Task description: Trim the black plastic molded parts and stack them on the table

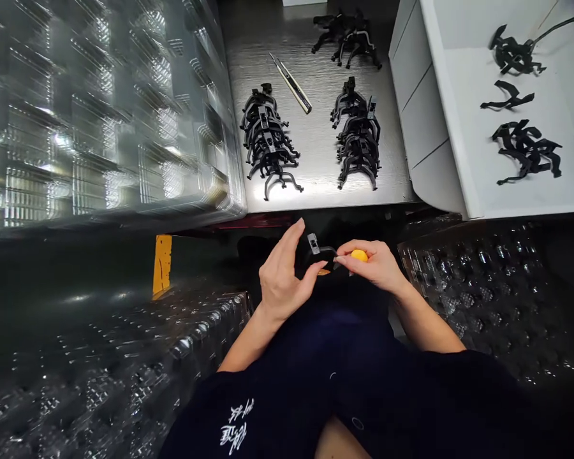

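The right hand's fingers (345, 260) are closed narrowly on the end of a black plastic clip (316, 252), with a yellow piece (359, 255) pressed against them. The left hand (282, 280) holds the clip's other side, its fingers (291, 236) raised and its thumb under the clip. An orange bit (323, 272) shows just below the thumb. Ahead of the fingertips, on a steel table (316, 191), lie three piles of black clips (268, 140) and a slim metal tool (291, 83). Further right of the fingers, a white bin (440, 127) holds more clips (523, 150). Clear plastic trays (478, 280) lie on either side of the hands.
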Tool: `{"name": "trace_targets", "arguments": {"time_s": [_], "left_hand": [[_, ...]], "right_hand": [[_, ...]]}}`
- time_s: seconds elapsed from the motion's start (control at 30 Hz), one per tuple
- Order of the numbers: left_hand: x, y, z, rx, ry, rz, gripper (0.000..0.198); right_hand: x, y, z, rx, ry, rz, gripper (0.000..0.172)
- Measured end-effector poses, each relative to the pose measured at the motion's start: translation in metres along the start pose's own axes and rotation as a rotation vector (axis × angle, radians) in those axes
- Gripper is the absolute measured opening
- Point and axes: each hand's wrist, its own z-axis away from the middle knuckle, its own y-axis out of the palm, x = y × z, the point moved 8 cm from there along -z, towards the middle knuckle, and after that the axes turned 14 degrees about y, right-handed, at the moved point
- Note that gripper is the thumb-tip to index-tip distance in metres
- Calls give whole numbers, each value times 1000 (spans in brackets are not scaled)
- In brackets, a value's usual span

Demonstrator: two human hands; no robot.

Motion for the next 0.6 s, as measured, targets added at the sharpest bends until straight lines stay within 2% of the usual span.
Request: {"name": "trace_targets", "arguments": {"time_s": [0.03,0.1,0.43,0.5,0.6], "left_hand": [[3,0,3,9,-69,61,64],[4,0,8,14,-121,132,55],[5,-3,8,-6,-123,101,42],[11,-5,0,-42,-120,65,41],[31,-12,-22,-152,-113,-29,36]], "right_hand": [[-8,0,-3,22,37,-55,33],[-19,2,-6,44,85,-128,37],[-26,5,-12,43,68,-191,32],[-25,-1,-12,-2,38,-218,34],[-20,-14,-11,-131,-17,-243,34]]}}
